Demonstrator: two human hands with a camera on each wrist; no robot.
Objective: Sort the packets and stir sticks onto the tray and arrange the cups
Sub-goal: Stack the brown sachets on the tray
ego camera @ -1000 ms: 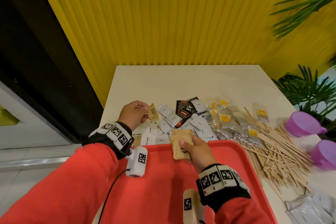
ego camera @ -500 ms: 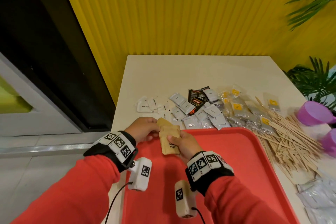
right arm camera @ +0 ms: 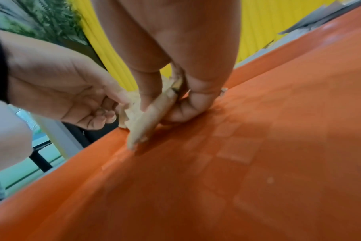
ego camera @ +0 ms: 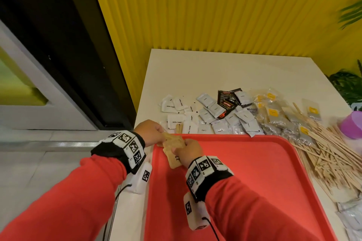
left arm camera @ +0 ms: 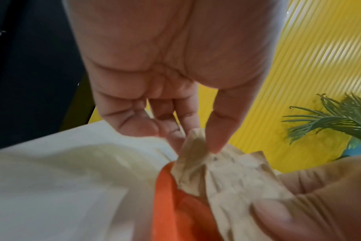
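My right hand [ego camera: 186, 147] grips a small stack of brown sugar packets [ego camera: 173, 150] at the far left corner of the red tray [ego camera: 264, 172]. The stack's lower edge touches the tray floor in the right wrist view, brown packets [right arm camera: 148, 120]. My left hand [ego camera: 151, 131] pinches the top corner of one brown packet [left arm camera: 196, 146] in that stack between thumb and fingers. White sugar packets [ego camera: 176, 121], grey coffee packets [ego camera: 231, 117] and black packets [ego camera: 226, 100] lie on the table beyond the tray. Wooden stir sticks [ego camera: 329, 154] lie heaped to the tray's right. A purple cup [ego camera: 351, 125] stands at the right edge.
Clear bags with yellow labels [ego camera: 274, 111] lie between the coffee packets and the sticks. More silver packets [ego camera: 350, 219] sit at the near right. The white table [ego camera: 215, 70] ends at a yellow ribbed wall; its left edge drops to the floor. Plants stand on the right.
My left hand brought a single brown packet from the table back to the stack in my right hand. Both hands moved toward the tray's far left corner and the stack went down onto the tray.
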